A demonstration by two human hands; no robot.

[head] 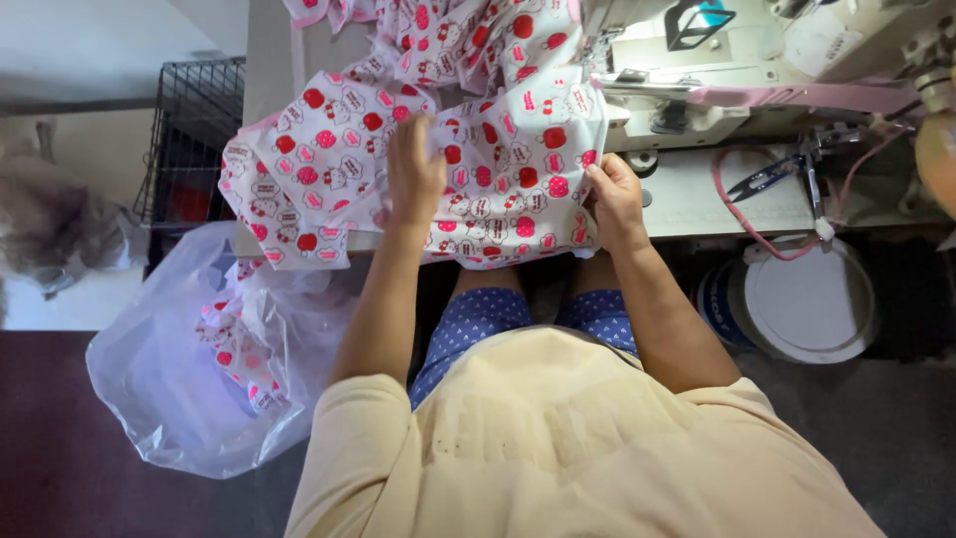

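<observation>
**Printed cloth held flat before the sewing machine**

The printed cloth (498, 149) lies on the surface (697, 199), beside the sewing machine (757, 60). The left hand (413, 174) presses it flat with spread fingers; the right hand (612, 194) pinches its edge. It seems the smoothing step; feeding calls for an aligned edge. A clear plastic bag (169, 379) with similar cloth sits on the floor at the left; a white round bucket lid (807, 304) is at the right.

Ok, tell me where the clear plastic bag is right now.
In the head view, the clear plastic bag sits low on the left, on the floor below the table edge, under the patterned fabric, beside the left hand's forearm.
</observation>
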